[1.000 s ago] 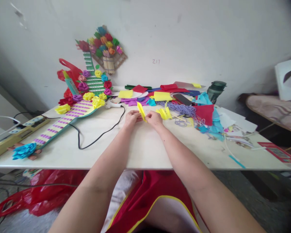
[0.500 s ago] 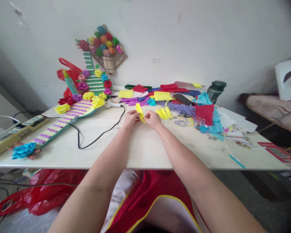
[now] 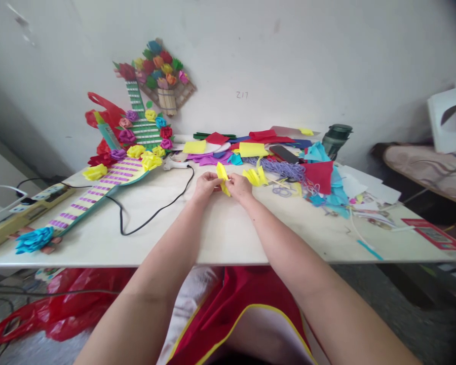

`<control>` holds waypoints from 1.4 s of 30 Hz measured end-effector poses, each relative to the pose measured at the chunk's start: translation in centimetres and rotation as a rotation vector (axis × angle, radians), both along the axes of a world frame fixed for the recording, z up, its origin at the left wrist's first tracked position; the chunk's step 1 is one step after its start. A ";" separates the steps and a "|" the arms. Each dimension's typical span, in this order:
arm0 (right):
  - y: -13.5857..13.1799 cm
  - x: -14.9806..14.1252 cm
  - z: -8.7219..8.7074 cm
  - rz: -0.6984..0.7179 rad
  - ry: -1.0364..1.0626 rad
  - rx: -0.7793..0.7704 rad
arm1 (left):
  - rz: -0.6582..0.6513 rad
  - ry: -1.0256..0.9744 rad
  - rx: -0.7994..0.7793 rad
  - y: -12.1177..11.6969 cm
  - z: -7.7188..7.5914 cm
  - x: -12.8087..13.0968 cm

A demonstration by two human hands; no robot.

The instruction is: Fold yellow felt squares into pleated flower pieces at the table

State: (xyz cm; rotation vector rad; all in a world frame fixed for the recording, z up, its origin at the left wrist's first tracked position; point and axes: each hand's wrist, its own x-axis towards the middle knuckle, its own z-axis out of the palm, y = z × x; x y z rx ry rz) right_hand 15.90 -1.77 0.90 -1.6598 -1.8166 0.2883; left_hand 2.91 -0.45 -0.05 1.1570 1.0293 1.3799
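Observation:
A folded strip of yellow paper (image 3: pixel 223 179) stands between my two hands above the middle of the white table (image 3: pixel 220 233). My left hand (image 3: pixel 206 185) pinches its left side with the fingers closed. On the other side my right hand (image 3: pixel 240 186) grips it, fingers curled too. Just right of my right hand lies a second yellow paper piece (image 3: pixel 255 176), cut into petals. Both forearms reach in from the near table edge.
A heap of coloured paper sheets (image 3: pixel 251 149) covers the back of the table, with red and cyan paper (image 3: pixel 324 180) at the right. A paper-flower craft board (image 3: pixel 106 177) and a black cable (image 3: pixel 152 215) lie at the left. A dark green bottle (image 3: pixel 336 139) stands by the wall.
The yellow strip has been turned and drawn in closer between my fingers. My hands have shifted slightly, and the view has tilted a little.

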 end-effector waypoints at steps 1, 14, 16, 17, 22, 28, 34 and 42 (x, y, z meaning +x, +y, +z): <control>0.0 0.0 0.0 -0.006 -0.010 0.003 | 0.000 -0.001 -0.008 -0.1 0.1 0.1; 0.1 0.0 -0.3 0.015 -0.040 0.038 | -0.059 -0.011 -0.034 -0.2 0.2 0.0; 0.1 -0.1 -0.3 0.019 -0.041 0.038 | -0.057 -0.025 -0.038 -0.1 0.1 -0.1; 0.1 -0.1 -0.3 0.024 -0.039 0.038 | -0.064 -0.033 -0.042 -0.1 0.1 -0.1; 0.1 0.0 -0.3 0.055 0.001 0.036 | -0.130 -0.086 -0.060 0.3 0.1 -0.3; 0.4 0.2 -0.5 0.068 0.063 0.040 | -0.183 -0.098 -0.101 0.3 0.3 -0.6; 0.8 0.4 -0.7 0.081 0.144 0.010 | -0.211 -0.097 -0.067 0.2 0.3 -0.8; -0.1 0.7 0.1 0.292 0.771 -0.245 | -0.364 -0.119 -0.095 -0.1 0.7 -1.3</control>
